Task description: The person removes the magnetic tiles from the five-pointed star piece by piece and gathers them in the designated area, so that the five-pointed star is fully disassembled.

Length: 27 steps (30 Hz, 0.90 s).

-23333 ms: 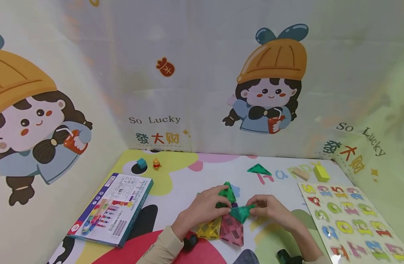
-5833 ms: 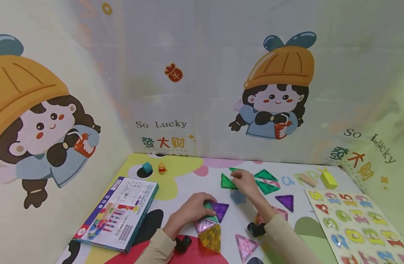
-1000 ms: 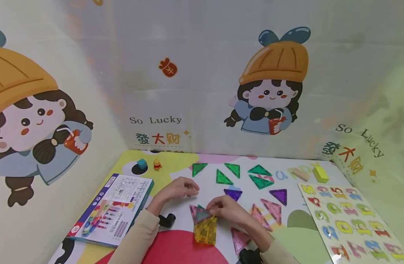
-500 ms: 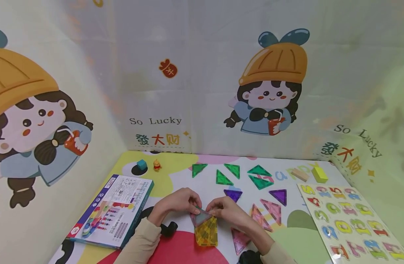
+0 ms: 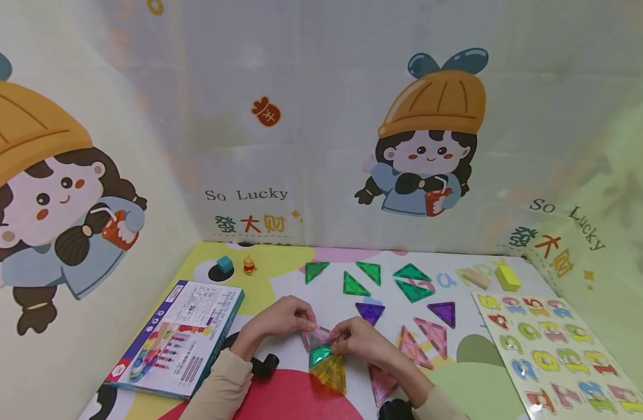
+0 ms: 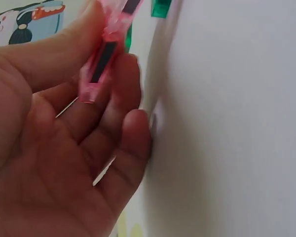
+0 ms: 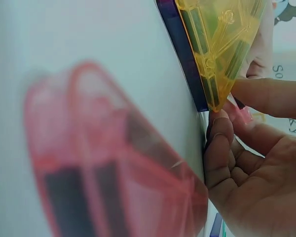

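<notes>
Seemingly, the tile cluster [image 5: 332, 372] is only partly built: the left grip [image 5: 281, 317] pinches its pink tile [image 5: 314, 337], the right grip [image 5: 360, 339] its edge; green triangles [image 5: 354, 285] and purple triangles [image 5: 446, 312] lie loose.

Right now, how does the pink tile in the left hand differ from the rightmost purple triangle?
Colour: the pink tile is pale, the rightmost purple triangle dark. State: the left hand pinches the pink tile; the purple triangle lies untouched on the tabletop. Both have straight edges.

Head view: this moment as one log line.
left hand: pinches pink tile | right hand: pinches its other end | green tile: shows between pink tile and yellow tile
</notes>
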Motion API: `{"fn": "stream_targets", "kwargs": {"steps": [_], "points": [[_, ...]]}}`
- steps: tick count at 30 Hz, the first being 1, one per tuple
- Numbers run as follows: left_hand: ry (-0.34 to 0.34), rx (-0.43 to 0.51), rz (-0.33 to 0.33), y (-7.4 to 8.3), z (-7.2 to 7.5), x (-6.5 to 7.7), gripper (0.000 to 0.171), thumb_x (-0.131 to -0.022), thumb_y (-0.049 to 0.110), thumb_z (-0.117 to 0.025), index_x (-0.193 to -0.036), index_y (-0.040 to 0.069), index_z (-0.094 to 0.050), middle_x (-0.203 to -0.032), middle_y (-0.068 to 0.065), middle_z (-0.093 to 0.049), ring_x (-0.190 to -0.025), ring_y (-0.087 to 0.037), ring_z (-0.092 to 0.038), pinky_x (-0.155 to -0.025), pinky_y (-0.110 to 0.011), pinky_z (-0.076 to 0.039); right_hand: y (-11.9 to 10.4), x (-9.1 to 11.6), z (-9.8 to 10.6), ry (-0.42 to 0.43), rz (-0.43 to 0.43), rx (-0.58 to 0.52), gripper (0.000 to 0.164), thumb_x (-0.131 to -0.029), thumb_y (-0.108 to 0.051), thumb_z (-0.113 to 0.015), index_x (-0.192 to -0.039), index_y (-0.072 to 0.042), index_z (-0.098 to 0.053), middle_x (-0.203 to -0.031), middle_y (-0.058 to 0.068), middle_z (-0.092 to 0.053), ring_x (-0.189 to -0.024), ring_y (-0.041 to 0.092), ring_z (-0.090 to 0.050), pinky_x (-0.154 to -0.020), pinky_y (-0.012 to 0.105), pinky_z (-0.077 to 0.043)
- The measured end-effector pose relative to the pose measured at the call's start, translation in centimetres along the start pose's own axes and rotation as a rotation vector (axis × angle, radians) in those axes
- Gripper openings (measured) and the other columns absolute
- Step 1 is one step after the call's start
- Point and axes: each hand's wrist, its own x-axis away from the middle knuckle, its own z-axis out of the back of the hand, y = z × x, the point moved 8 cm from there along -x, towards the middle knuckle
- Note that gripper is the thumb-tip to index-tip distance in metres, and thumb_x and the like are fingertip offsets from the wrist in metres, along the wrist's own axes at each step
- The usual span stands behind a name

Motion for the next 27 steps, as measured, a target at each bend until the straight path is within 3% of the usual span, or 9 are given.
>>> {"fn": "stream_targets", "kwargs": {"steps": [5,9,14,17,19,25,27], "points": [[0.097,0.070,0.063,-1.0,0.9,-0.1,0.004,-0.089,0.025,-0.075,-0.086,0.023,-0.078,-0.082,0.006,-0.071,-0.087,-0.016,-0.056,-0.076,-0.031,-0.045,0.3,0.0,0.1,0.006,-0.021,0.015,0.028,-0.083,-0.010,-0.073,-0.109,0.000,-0.071,-0.069,-0.002,-0.056,-0.065,0.011,-0.048,-0.063,0.025,-0.041],[0.230,0.132,0.163,-1.9,2.1,-0.2,0.008,-0.088,0.027,-0.075,-0.090,0.018,-0.077,-0.085,0.002,-0.070,-0.083,-0.016,-0.057,-0.073,-0.029,-0.046,0.6,0.2,0.2,0.006,-0.030,0.005,0.039,-0.084,-0.011,-0.073,-0.120,0.000,-0.066,-0.071,-0.001,-0.057,-0.066,0.012,-0.049,-0.064,0.027,-0.041],[0.418,0.333,0.259,-2.9,3.4,-0.9,0.015,-0.090,0.022,-0.074,-0.096,0.009,-0.074,-0.084,-0.003,-0.071,-0.074,-0.014,-0.060,-0.068,-0.026,-0.050,0.8,0.4,0.1,-0.005,-0.034,0.014,0.024,-0.085,-0.011,-0.071,-0.108,-0.004,-0.071,-0.076,0.001,-0.061,-0.072,0.014,-0.053,-0.068,0.028,-0.043],[0.447,0.414,0.281,-3.3,3.5,-1.6,0.019,-0.090,0.021,-0.073,-0.102,0.006,-0.073,-0.085,-0.008,-0.073,-0.073,-0.015,-0.064,-0.067,-0.028,-0.054,0.8,0.5,-0.1,-0.017,-0.024,0.026,0.015,-0.085,-0.012,-0.071,-0.100,-0.008,-0.073,-0.079,0.001,-0.063,-0.076,0.015,-0.054,-0.069,0.028,-0.045],[0.454,0.363,0.285,-3.3,3.5,-1.8,0.021,-0.090,0.022,-0.074,-0.105,0.008,-0.073,-0.091,-0.008,-0.075,-0.077,-0.016,-0.066,-0.070,-0.030,-0.055,0.8,0.5,-0.2,-0.022,-0.020,0.021,0.014,-0.086,-0.012,-0.071,-0.099,-0.009,-0.073,-0.080,0.001,-0.064,-0.076,0.015,-0.055,-0.070,0.028,-0.046],[0.468,0.011,0.291,-2.0,3.5,-1.4,0.028,-0.089,0.030,-0.073,-0.115,0.018,-0.074,-0.113,-0.004,-0.071,-0.102,-0.021,-0.061,-0.089,-0.044,-0.053,0.9,0.8,0.1,-0.012,-0.019,0.025,0.014,-0.086,-0.012,-0.069,-0.099,-0.010,-0.074,-0.082,0.000,-0.066,-0.076,0.013,-0.056,-0.070,0.026,-0.047],[0.463,-0.034,0.293,-1.5,3.4,-1.1,0.030,-0.089,0.031,-0.073,-0.117,0.019,-0.073,-0.116,-0.004,-0.070,-0.106,-0.023,-0.061,-0.091,-0.048,-0.052,0.9,0.9,0.3,-0.008,-0.017,0.024,0.014,-0.086,-0.012,-0.069,-0.099,-0.010,-0.073,-0.082,0.001,-0.066,-0.076,0.014,-0.056,-0.070,0.027,-0.047]]}}
